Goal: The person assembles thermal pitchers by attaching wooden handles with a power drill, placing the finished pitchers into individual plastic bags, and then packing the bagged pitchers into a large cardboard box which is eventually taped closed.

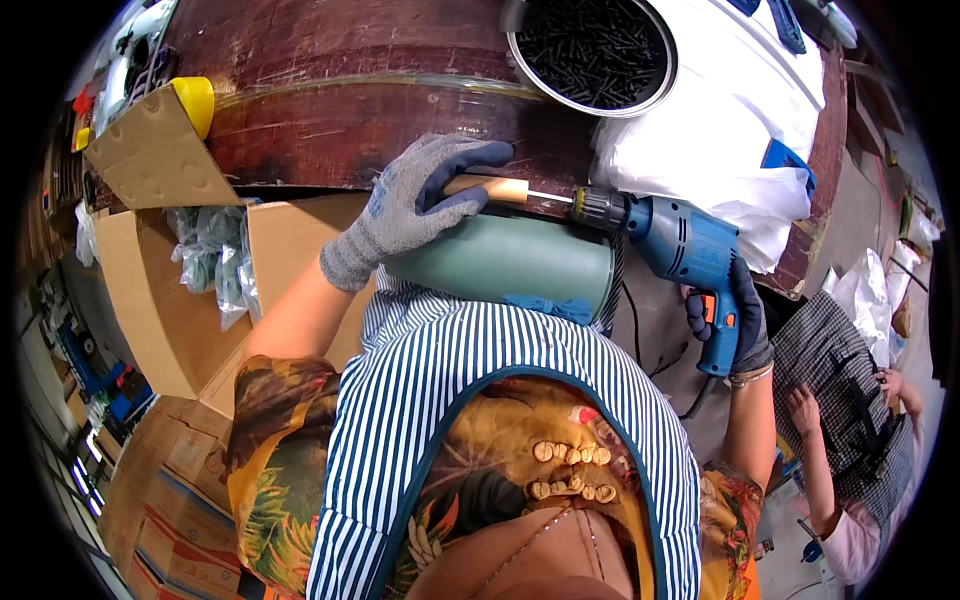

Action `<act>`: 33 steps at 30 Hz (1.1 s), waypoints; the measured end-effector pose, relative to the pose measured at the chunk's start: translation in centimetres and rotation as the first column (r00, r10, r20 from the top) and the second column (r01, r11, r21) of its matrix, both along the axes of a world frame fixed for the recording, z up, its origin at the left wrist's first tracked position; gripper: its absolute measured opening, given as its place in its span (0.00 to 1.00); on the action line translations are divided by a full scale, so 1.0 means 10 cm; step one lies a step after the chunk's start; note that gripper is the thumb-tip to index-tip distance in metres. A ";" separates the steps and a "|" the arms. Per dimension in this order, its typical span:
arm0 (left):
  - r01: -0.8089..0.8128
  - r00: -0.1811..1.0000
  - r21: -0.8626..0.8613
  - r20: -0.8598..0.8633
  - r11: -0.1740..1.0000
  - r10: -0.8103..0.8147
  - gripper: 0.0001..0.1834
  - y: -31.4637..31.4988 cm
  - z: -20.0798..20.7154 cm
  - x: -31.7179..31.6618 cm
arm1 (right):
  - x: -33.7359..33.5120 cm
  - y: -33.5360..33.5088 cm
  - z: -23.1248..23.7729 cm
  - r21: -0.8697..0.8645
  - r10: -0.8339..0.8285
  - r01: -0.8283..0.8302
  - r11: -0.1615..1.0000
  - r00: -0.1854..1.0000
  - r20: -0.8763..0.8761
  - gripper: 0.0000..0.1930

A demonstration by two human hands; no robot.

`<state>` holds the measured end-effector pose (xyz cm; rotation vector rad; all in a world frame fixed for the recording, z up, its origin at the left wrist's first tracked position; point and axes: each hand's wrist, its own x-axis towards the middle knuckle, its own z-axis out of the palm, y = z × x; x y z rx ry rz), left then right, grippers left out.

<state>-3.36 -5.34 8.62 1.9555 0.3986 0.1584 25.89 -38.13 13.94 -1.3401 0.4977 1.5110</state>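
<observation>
My left hand (418,200), in a grey glove with dark blue fingertips, wraps round a light wooden handle (508,188). A thin metal rod (550,200) runs between the handle's right end and the chuck of a blue corded electric drill (682,240). Whether the rod is a drill bit or part of the handled piece, I cannot tell. Gloved too, my right hand (752,325) holds the drill by its grip, the fingers near the orange trigger. Below the handle, a dark green cylinder (500,262) lies across my lap against the striped apron.
A worn dark red table (350,90) lies ahead, bearing a round tub (622,112) of black screws and white sheeting (700,140). Left is an open cardboard box (150,300) with plastic-wrapped pieces. The drill's cord (697,400) hangs below it. Another person (850,480) is at lower right.
</observation>
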 end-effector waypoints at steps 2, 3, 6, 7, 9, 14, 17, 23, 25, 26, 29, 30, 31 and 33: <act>-0.003 1.000 -0.009 -0.001 1.000 0.003 0.25 -0.02 0.02 0.01 | 0.01 -0.01 0.04 0.059 0.048 -0.047 0.997 0.999 -0.013 0.29; -0.016 1.000 -0.031 0.007 0.999 0.016 0.25 -0.03 0.00 0.00 | 0.02 0.00 0.04 0.093 0.076 -0.074 0.993 0.997 -0.017 0.29; -0.030 0.999 0.008 0.039 1.000 0.030 0.25 -0.06 -0.05 0.00 | -0.03 0.03 0.05 0.008 -0.013 0.013 1.000 1.000 0.018 0.28; -0.031 0.998 0.042 0.052 0.999 0.029 0.26 -0.05 -0.04 0.00 | -0.03 0.04 0.03 0.004 -0.007 0.007 1.000 0.999 0.037 0.28; -0.004 1.000 0.086 0.017 0.996 0.002 0.25 -0.05 -0.02 -0.01 | -0.04 0.04 -0.01 -0.004 0.004 -0.004 1.000 0.997 0.074 0.29; 0.041 0.999 0.113 -0.007 0.993 -0.041 0.25 -0.02 -0.09 -0.04 | -0.05 -0.01 -0.24 0.305 0.187 -0.251 0.919 0.957 0.223 0.31; 0.042 0.998 0.365 0.034 0.930 -0.058 0.27 -0.06 -0.14 -0.04 | -0.04 -0.18 -0.47 0.238 0.181 -0.316 0.918 0.870 0.459 0.29; 0.097 0.995 0.815 -0.091 0.572 -0.038 0.35 -0.59 0.05 -0.43 | -0.13 -0.86 -0.55 0.535 -0.212 -0.199 0.822 0.764 0.609 0.30; 0.096 0.986 0.675 -0.168 0.731 0.025 0.28 -0.78 0.30 -0.49 | -0.33 -0.97 -0.56 0.705 -0.496 0.068 0.706 0.758 0.424 0.33; 0.119 0.973 0.663 -0.227 0.739 0.047 0.25 -0.82 0.29 -0.55 | -0.36 -1.02 -0.62 0.754 -0.602 0.168 0.635 0.719 0.347 0.34; 0.200 0.932 0.577 -0.362 0.792 0.029 0.21 -0.86 0.27 -0.52 | -0.14 -1.16 -1.23 0.784 -0.786 0.382 0.490 0.583 0.207 0.35; 0.218 0.918 0.548 -0.396 0.808 0.020 0.21 -0.82 0.29 -0.51 | 0.03 -1.00 -1.29 0.788 -0.819 0.450 0.420 0.563 0.114 0.34; 0.224 0.921 0.560 -0.390 0.798 0.015 0.21 -0.76 0.30 -0.53 | 0.21 -0.87 -1.31 0.782 -0.841 0.513 0.354 0.540 0.026 0.34; 0.301 0.906 0.604 -0.422 0.738 -0.023 0.22 -0.66 0.75 -0.42 | 0.49 -0.69 -1.26 0.785 -0.896 0.485 0.386 0.399 0.194 0.32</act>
